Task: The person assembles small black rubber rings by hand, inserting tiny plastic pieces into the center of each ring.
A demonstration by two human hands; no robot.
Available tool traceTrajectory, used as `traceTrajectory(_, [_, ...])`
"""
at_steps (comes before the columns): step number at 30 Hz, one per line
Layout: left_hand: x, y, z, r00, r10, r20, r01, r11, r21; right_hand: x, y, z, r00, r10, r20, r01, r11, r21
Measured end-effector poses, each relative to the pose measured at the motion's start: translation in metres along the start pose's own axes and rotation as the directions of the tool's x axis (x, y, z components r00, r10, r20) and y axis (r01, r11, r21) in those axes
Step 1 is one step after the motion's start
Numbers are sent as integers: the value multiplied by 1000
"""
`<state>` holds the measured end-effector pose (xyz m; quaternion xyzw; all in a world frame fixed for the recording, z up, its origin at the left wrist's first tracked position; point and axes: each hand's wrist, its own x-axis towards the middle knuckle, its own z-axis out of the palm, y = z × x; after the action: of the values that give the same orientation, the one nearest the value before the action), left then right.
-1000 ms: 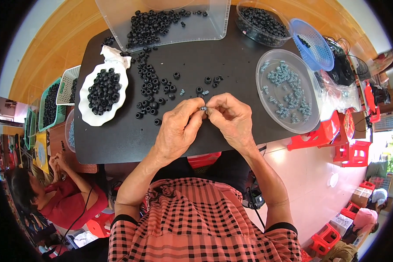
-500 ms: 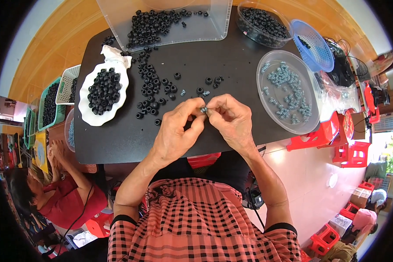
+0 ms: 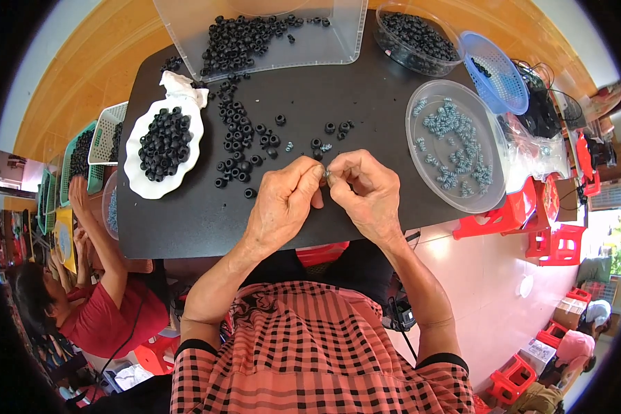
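Left hand: the left hand (image 3: 283, 207) rests over the near edge of the black table (image 3: 186, 221), thumb and forefinger pinched together on a small grey screw (image 3: 326, 174)
Right hand: the right hand (image 3: 369, 196) sits just beside the left, fingertips meeting it at the same small part, closed on it; what else it holds I cannot tell
Small grey screw: held between both hands' fingertips, just above the tabletop near the middle of the near edge
Loose black rings: black rubber rings (image 3: 245, 148) lie scattered on the table just beyond the hands, running toward the far edge
White dish: a scalloped white dish (image 3: 141, 186) at the left edge, heaped with black rings
Round clear tub: a clear round tub (image 3: 421, 172) at the right edge, holding grey screws
Far edge: a clear rectangular tray (image 3: 345, 34) with more black rings, a clear bowl (image 3: 386, 41) of rings at the far right corner, a blue sieve (image 3: 504, 83) beside it
Neighbour: a person in a red top (image 3: 110, 310) sits off the left edge
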<state>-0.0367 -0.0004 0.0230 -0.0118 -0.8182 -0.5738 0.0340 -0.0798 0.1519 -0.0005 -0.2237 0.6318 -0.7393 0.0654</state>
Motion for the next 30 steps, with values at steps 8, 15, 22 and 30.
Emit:
traceTrajectory(8, [-5, -1, 4, 973, 214, -87, -207, 975, 82, 1, 0, 1, 999, 52, -4, -52, 998, 33])
traceTrajectory(15, [-3, -3, 2, 879, 468, -94, -422, 854, 306, 0, 0, -2, 998, 55, 7, -56, 998, 12])
traceTrajectory(22, [-5, 3, -3, 999, 54, -4, -54, 998, 19, 0, -3, 2, 999, 36, 13, -37, 999, 37])
traceTrajectory(30, [4, -5, -11, 985, -71, 155, 112, 956, -272, -1, 0, 1, 1000, -15, 20, 15, 1000, 1])
